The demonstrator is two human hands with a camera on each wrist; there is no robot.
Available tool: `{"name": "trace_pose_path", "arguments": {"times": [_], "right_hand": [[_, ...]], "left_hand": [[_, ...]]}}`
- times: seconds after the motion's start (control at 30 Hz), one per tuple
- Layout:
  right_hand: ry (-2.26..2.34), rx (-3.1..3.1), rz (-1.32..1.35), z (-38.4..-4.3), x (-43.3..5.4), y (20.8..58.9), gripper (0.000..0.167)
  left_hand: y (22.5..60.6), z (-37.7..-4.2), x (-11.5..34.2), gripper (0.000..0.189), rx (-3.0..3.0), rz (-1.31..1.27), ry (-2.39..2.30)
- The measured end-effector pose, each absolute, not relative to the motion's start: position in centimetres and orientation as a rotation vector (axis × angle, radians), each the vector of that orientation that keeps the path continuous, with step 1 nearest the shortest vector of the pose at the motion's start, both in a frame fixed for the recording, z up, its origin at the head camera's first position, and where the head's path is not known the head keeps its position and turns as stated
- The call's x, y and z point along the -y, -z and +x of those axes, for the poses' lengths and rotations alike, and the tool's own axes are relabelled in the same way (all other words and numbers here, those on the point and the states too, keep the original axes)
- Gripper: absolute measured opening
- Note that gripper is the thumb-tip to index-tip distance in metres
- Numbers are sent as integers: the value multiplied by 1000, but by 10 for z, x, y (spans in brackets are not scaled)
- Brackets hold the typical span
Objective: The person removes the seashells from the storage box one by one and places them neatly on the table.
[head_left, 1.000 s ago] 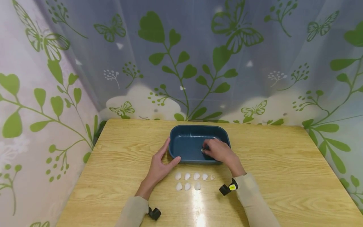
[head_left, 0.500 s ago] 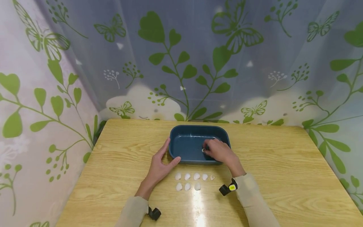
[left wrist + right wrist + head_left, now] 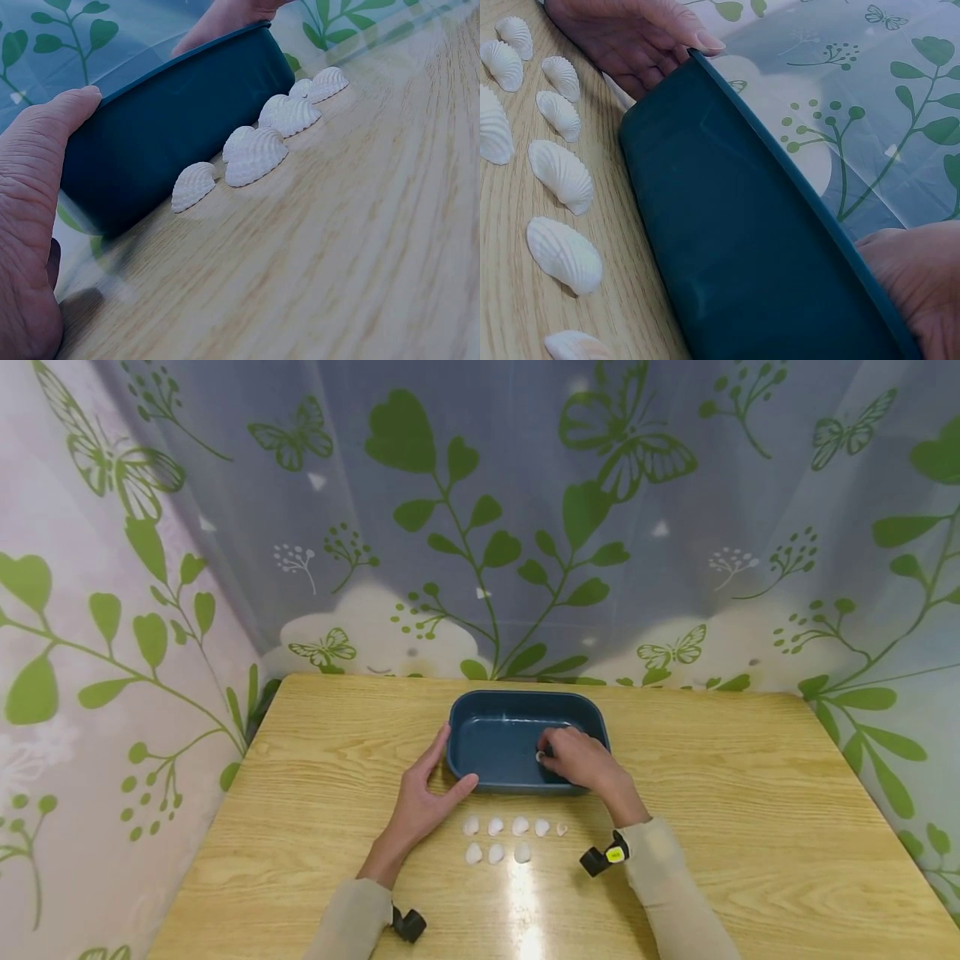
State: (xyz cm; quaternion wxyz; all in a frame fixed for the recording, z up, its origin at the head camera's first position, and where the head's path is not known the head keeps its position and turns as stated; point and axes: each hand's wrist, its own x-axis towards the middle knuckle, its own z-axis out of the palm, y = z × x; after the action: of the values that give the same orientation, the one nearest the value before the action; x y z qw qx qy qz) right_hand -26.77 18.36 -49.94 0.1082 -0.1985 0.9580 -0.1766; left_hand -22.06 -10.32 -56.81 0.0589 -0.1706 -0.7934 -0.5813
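A dark blue rectangular basin [image 3: 495, 788] stands on the wooden table. My left hand [image 3: 418, 802] rests against its left end, fingers straight along the side and thumb spread at the front corner; the left wrist view shows that thumb [image 3: 75, 105] on the rim. Inside the basin's right half, my right hand [image 3: 581, 758] pinches a small whitish shell [image 3: 539, 757] between thumb and fingers, mostly covered. In front of the basin, white ribbed seashells [image 3: 521, 825] lie in two rows; a smaller, ring-like shell [image 3: 562, 829] ends the row nearer the basin.
The wooden table [image 3: 735, 793] extends to both sides of the basin. A curtain [image 3: 517, 527] printed with leaves and butterflies hangs behind it, and a similar one [image 3: 97, 635] is at the left. Each wrist carries a black camera [image 3: 408, 926].
The pale shell at my right fingertips has shifted very slightly to the right and turned a little. My left hand, the basin and the rows of shells have stayed in place.
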Motion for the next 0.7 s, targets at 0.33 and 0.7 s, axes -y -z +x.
{"name": "trace_pose_path", "arguments": {"times": [0.33, 0.7], "right_hand": [[538, -2790, -615, -266, -183, 498, 16], [583, -2814, -692, -263, -185, 493, 15]], "left_hand": [[568, -221, 103, 89, 2397, -530, 1755], [568, -220, 104, 89, 2398, -530, 1754]]}}
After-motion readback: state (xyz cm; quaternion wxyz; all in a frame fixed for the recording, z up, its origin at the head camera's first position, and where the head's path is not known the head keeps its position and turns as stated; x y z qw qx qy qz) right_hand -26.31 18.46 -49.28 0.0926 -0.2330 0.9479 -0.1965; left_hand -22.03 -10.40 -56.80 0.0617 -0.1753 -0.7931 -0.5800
